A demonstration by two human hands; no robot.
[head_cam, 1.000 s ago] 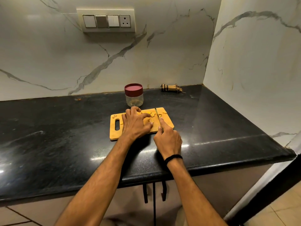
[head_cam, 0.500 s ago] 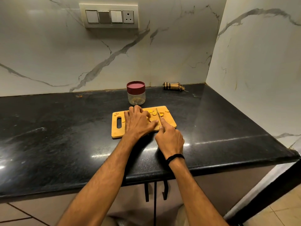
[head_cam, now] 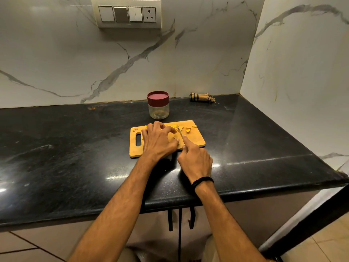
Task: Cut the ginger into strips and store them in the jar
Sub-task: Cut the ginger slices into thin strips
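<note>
countertop (head_cam: 75, 148): polished black stone, glossy, speckled
cutting board (head_cam: 196, 140): matt wood
jar (head_cam: 158, 110): clear body, probably plastic, with a matt maroon lid
walls (head_cam: 56, 63): smooth veined marble, soft sheen
knife (head_cam: 180, 132): metal blade
bundle (head_cam: 201, 97): checked cloth, far right

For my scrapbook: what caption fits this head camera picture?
Left hand steadies ginger on a board; right hand slices with a knife.

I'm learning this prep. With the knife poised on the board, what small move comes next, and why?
Probably press the knife down through the ginger that the left hand steadies: the right hand grips it, blade over the cutting board, chunky pieces lie there, and the jar is lidded.
</note>
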